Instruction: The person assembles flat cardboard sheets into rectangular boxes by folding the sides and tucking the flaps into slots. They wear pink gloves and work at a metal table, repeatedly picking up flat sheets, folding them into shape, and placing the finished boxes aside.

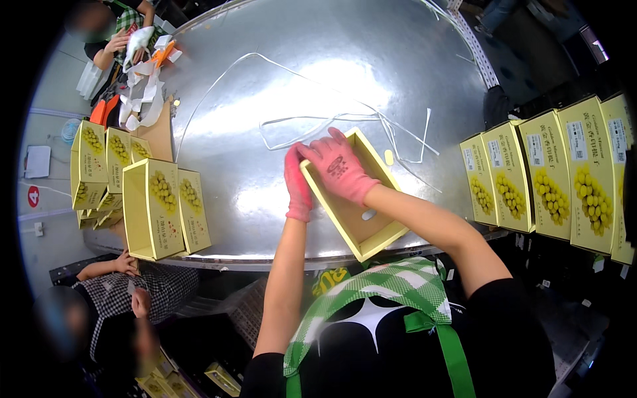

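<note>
Two hands on one open yellow cardboard box (352,199), which I see lying on the shiny metal counter (265,99) straight ahead, long axis slanting away to the left. Right hand (338,166) curls over its far-left corner; left hand (297,186), fingers straight, presses the left wall.

The right hand (337,166) covers the box's (352,212) far corner, and the left hand (297,182) hides part of its left wall. The faces of two co-workers are blurred. The rightmost carton (624,179) runs into the dark rim. The print on the cartons is too small to tell.
</note>
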Demonstrator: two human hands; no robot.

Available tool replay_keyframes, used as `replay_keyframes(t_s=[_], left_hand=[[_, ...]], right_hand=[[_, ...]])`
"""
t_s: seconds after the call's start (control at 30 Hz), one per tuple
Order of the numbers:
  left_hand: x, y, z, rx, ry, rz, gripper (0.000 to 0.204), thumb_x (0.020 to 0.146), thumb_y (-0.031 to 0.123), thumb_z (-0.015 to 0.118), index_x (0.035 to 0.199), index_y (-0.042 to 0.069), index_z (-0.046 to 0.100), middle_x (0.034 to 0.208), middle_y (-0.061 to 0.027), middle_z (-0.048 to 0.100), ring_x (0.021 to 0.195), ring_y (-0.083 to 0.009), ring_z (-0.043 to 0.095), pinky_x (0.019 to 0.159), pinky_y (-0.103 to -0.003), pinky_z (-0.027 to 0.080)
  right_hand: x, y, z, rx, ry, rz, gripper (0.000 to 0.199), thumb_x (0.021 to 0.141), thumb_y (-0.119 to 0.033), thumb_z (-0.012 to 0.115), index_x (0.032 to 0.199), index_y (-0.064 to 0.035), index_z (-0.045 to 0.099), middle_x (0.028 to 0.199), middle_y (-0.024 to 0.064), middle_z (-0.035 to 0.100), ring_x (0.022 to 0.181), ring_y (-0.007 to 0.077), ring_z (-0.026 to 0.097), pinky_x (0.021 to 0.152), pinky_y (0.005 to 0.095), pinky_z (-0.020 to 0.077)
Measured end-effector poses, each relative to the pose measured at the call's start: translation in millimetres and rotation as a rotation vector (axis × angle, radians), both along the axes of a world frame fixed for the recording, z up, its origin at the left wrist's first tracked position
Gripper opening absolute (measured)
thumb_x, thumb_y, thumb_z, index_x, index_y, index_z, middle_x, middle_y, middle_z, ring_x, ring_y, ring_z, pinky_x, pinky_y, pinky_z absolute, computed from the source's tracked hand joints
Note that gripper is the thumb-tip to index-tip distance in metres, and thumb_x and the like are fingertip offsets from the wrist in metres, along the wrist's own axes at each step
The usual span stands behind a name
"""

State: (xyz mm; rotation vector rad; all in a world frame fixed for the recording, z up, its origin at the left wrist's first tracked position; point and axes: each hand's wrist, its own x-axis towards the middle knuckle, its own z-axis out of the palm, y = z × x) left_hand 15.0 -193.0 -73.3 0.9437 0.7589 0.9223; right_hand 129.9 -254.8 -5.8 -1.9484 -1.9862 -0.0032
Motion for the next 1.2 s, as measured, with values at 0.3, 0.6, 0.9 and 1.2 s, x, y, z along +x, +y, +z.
replay_keyframes(t_s=[0.3,0.6,0.9,1.2], left_hand=[[-55,-4,7,0.103,0.085,0.215,0.07,0.096,0.055,0.024,0.145,0.004,0.022,0.15,-0.0118,0.024,0.138,-0.0237,0.022,0.114,-0.037,0.015],[19,-27,23,-0.114,-0.031,-0.008,0.067,0.097,0.055,0.024,0.146,0.009,0.021,0.15,-0.0106,0.022,0.138,-0.0238,0.022,0.114,-0.038,0.015],[-65,-133,0,-0.051,0.09,-0.019,0.058,0.099,0.035,0.035,0.144,0.001,0.02,0.146,-0.0116,0.027,0.134,-0.0229,0.029,0.111,-0.036,0.024],[-50,-92,36,0.098,-0.015,-0.003,0.05,0.097,0.023,0.043,0.141,0.004,0.028,0.131,-0.0085,0.043,0.117,-0.0169,0.046,0.095,-0.029,0.043]], right_hand=[[173,-33,-33,0.306,1.503,-0.331,0.042,0.097,-0.027,0.044,0.134,-0.0081,0.044,0.135,0.0109,0.046,0.124,0.0238,0.044,0.107,0.0355,0.0319],[85,-21,-93,0.051,1.363,-0.184,0.049,0.097,-0.032,0.038,0.138,-0.0042,0.037,0.141,0.0159,0.039,0.128,0.0275,0.041,0.107,0.0349,0.0311],[-3,-220,-145,-0.106,1.78,-0.445,0.051,0.1,-0.027,0.031,0.145,-0.0049,0.019,0.143,0.0121,0.033,0.131,0.0241,0.034,0.109,0.0347,0.0275],[16,-127,-31,0.015,1.21,-0.016,0.058,0.097,-0.029,0.035,0.147,-0.0049,0.016,0.148,0.0118,0.026,0.137,0.0233,0.022,0.112,0.0347,0.0186]])
